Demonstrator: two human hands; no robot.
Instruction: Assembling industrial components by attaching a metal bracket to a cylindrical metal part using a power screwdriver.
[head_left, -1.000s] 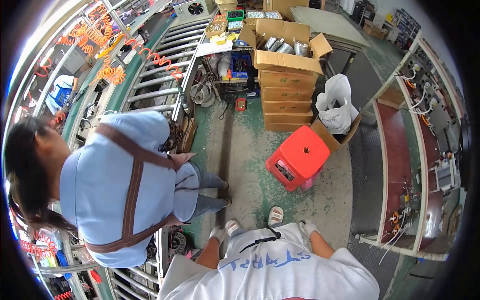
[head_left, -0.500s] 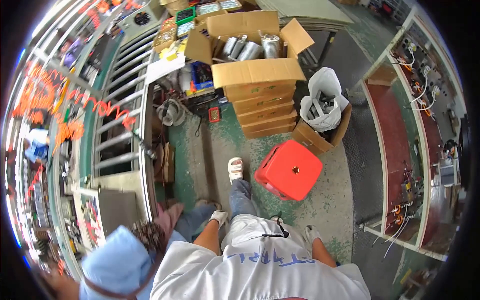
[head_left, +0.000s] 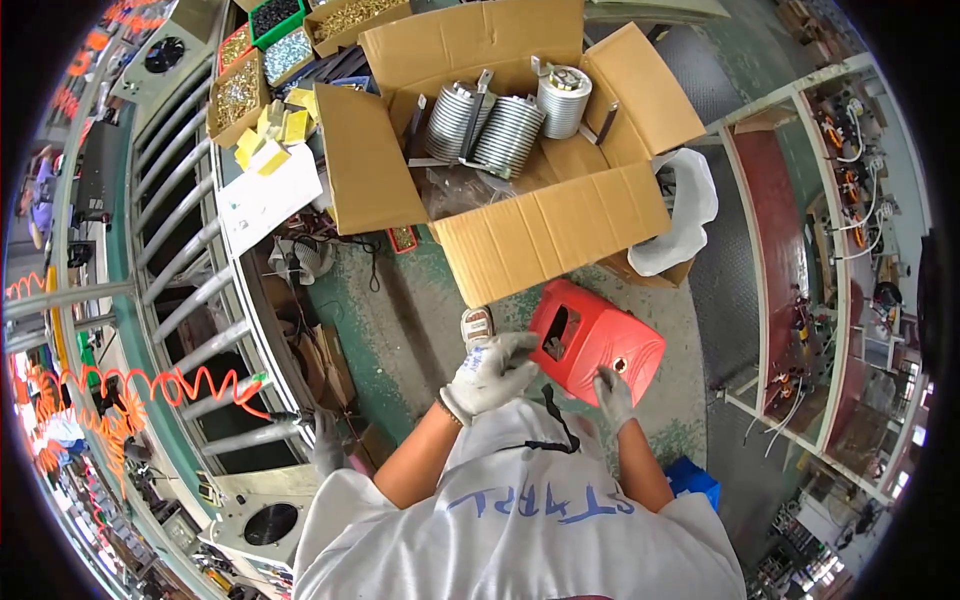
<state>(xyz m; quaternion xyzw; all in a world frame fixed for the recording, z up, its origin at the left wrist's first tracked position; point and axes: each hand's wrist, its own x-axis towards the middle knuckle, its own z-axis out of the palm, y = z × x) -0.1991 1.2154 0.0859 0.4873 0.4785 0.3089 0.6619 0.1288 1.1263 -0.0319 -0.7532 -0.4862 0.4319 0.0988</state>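
Both gloved hands meet the red stool [head_left: 595,340]: left hand [head_left: 495,370] apparently gripping its near-left edge, right hand [head_left: 612,395] fingers spread loosely against its near side

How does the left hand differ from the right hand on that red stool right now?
The left hand lies spread at the red stool's near-left edge by its slot; the right hand touches the near-right edge, fingers pointing up. The left shows larger and nearer the centre; the right is narrower. Both wear pale work gloves.
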